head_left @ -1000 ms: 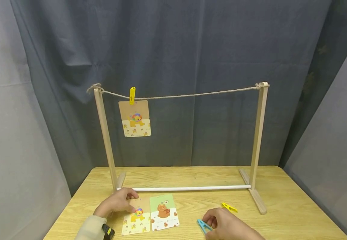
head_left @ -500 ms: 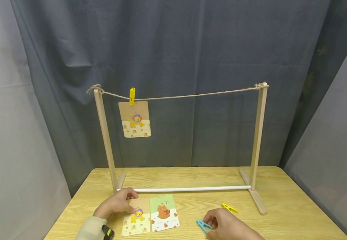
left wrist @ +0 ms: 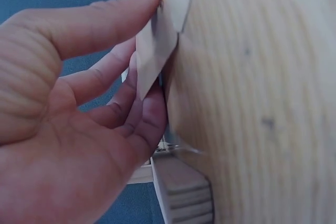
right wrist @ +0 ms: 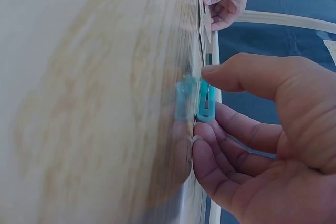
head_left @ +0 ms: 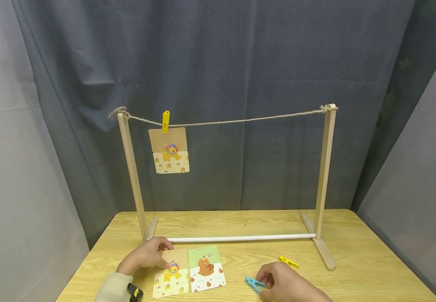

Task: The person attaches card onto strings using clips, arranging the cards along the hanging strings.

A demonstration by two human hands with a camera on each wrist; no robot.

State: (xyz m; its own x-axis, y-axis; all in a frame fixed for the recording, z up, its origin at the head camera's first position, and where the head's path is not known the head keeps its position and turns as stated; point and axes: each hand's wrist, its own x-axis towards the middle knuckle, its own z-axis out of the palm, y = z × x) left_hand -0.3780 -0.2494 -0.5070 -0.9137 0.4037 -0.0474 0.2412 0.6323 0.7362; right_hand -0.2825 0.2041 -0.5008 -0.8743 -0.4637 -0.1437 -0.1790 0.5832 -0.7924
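Note:
On the table in the head view, my left hand (head_left: 148, 255) pinches the upper left corner of a lion card (head_left: 170, 284). In the left wrist view the thumb lies on the face of that card (left wrist: 153, 59), its corner bent up, with the fingers behind it. A bear card (head_left: 208, 277) with a green top lies close beside it. Toward the right, my right hand (head_left: 286, 282) holds a light blue clothespin (head_left: 255, 285) at the tabletop. The right wrist view has the clothespin (right wrist: 207, 106) between thumb and fingertips.
A yellow clothespin (head_left: 289, 262) lies beyond my right hand. Behind the cards stands a wooden frame (head_left: 324, 172) with a white rod (head_left: 240, 238) low across it. From its rope (head_left: 240, 121) another lion card (head_left: 169, 163) hangs by a yellow clothespin (head_left: 165, 122).
The blue clothespin's far end has swung slightly to the left in my right hand. My left hand stays at the lion card's corner.

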